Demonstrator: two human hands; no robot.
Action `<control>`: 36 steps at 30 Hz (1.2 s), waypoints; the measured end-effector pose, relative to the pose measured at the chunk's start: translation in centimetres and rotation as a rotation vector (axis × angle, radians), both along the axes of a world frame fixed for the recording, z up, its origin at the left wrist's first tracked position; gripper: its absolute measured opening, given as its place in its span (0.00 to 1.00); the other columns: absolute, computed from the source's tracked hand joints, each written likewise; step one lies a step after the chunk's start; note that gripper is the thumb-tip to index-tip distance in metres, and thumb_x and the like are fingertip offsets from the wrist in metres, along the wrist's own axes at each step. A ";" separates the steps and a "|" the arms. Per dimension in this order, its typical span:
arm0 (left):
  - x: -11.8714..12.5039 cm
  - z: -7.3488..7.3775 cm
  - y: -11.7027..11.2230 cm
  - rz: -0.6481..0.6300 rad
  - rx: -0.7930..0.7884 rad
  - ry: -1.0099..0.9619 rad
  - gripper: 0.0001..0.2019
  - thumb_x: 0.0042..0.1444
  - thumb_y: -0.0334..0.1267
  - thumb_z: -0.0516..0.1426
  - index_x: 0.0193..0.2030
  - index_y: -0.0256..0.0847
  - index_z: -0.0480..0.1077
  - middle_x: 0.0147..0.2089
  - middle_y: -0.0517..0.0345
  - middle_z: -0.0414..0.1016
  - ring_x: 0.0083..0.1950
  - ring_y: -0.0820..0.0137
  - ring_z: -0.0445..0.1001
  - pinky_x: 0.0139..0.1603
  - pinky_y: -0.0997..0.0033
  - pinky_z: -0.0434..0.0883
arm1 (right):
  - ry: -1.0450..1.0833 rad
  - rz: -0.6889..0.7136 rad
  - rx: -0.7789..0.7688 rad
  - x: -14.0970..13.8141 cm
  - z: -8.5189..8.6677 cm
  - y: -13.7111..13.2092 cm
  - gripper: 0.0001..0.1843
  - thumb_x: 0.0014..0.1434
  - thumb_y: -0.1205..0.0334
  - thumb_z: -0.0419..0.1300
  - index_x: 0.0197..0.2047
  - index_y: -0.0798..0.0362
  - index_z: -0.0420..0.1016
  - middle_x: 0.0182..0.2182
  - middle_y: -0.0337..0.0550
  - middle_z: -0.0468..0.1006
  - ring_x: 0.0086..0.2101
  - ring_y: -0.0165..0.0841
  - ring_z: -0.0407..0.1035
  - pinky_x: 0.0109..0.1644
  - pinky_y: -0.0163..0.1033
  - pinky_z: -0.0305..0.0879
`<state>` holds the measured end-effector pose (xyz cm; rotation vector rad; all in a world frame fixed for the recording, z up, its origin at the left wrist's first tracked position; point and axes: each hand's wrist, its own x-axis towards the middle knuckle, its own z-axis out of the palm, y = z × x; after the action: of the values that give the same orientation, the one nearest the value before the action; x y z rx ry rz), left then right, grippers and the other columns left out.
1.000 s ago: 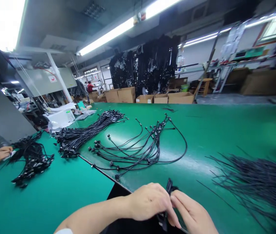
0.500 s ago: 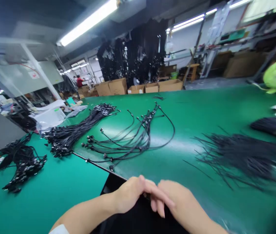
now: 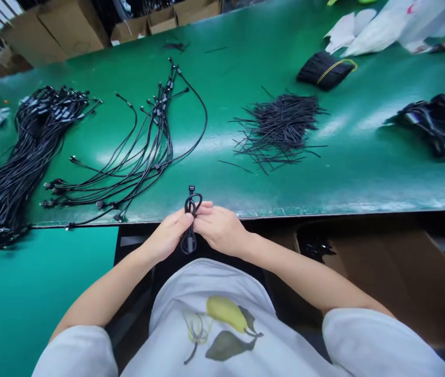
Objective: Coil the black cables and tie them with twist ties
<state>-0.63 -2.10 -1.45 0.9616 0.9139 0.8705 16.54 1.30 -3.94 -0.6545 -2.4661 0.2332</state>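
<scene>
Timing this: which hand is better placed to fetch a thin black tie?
Right hand, probably: loose pile of thin black ties lies on its side; left hand also grips the coiled black cable.

A glossy green worktable [image 3: 324, 173] has cardboard boxes [image 3: 53, 31] behind its far edge.

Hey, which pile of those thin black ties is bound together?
The tight bundle farther back, tied round in yellow; the nearer pile lies loose and fanned out on the green table.
</scene>
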 end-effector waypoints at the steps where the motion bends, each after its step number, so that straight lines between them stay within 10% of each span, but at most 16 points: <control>1: 0.2 0.0 0.0 0.004 0.024 -0.001 0.17 0.60 0.50 0.57 0.43 0.36 0.75 0.55 0.44 0.75 0.59 0.57 0.70 0.59 0.60 0.66 | -0.022 0.012 -0.110 0.2 -0.2 0.2 0.20 0.69 0.66 0.43 0.32 0.55 0.72 0.29 0.43 0.75 0.32 0.31 0.64 0.36 0.36 0.53; 5: 1.1 -0.5 0.7 0.093 0.006 -0.032 0.16 0.62 0.51 0.54 0.36 0.38 0.68 0.43 0.48 0.78 0.46 0.63 0.77 0.48 0.64 0.71 | -0.185 0.027 -0.399 1.6 1.2 0.1 0.15 0.69 0.64 0.48 0.36 0.54 0.74 0.33 0.41 0.77 0.30 0.29 0.67 0.34 0.34 0.56; 10: 0.8 -1.4 1.8 0.217 0.159 0.349 0.14 0.64 0.50 0.50 0.37 0.41 0.63 0.19 0.69 0.62 0.21 0.75 0.66 0.28 0.75 0.66 | -0.086 -0.101 -0.072 2.3 3.9 -1.2 0.16 0.70 0.61 0.47 0.52 0.55 0.72 0.40 0.48 0.76 0.39 0.34 0.68 0.43 0.38 0.60; 13: 0.5 -1.1 1.8 0.042 0.389 0.794 0.12 0.64 0.46 0.51 0.36 0.40 0.67 0.27 0.61 0.71 0.27 0.70 0.71 0.31 0.73 0.66 | -0.100 -0.147 0.091 1.8 3.5 0.0 0.20 0.70 0.54 0.47 0.57 0.57 0.68 0.44 0.51 0.75 0.46 0.39 0.66 0.48 0.43 0.57; 18: -0.8 1.0 1.8 -0.300 0.547 1.062 0.13 0.63 0.45 0.52 0.49 0.42 0.69 0.42 0.54 0.76 0.41 0.64 0.74 0.42 0.67 0.69 | -0.232 -0.088 0.095 2.6 0.5 2.9 0.24 0.71 0.51 0.43 0.31 0.55 0.71 0.22 0.41 0.68 0.26 0.32 0.60 0.33 0.41 0.48; 28: 0.0 -1.0 3.0 -0.342 1.043 1.175 0.11 0.66 0.36 0.49 0.51 0.37 0.67 0.45 0.46 0.72 0.49 0.59 0.70 0.52 0.52 0.70 | -0.230 -0.066 -0.117 4.0 -0.4 1.5 0.16 0.71 0.57 0.46 0.40 0.57 0.69 0.30 0.43 0.73 0.32 0.33 0.65 0.38 0.39 0.55; 32: 0.0 -0.1 3.6 -0.148 0.869 0.952 0.31 0.60 0.45 0.58 0.67 0.41 0.54 0.67 0.39 0.57 0.69 0.52 0.55 0.65 0.46 0.61 | -0.174 -0.253 -0.019 4.3 -0.9 1.9 0.17 0.71 0.61 0.43 0.39 0.56 0.69 0.27 0.42 0.71 0.29 0.33 0.63 0.34 0.39 0.52; 36: 0.5 -0.4 3.4 -0.047 0.527 0.676 0.28 0.65 0.43 0.52 0.70 0.44 0.50 0.69 0.44 0.58 0.68 0.59 0.61 0.67 0.54 0.61 | -0.174 -0.357 0.126 4.3 -1.1 2.2 0.15 0.70 0.60 0.46 0.42 0.59 0.71 0.26 0.42 0.68 0.28 0.34 0.60 0.34 0.41 0.49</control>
<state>-0.15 1.31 -1.85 1.7930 1.2475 0.7658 20.84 3.50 -5.01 -1.0799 -2.4457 -0.1220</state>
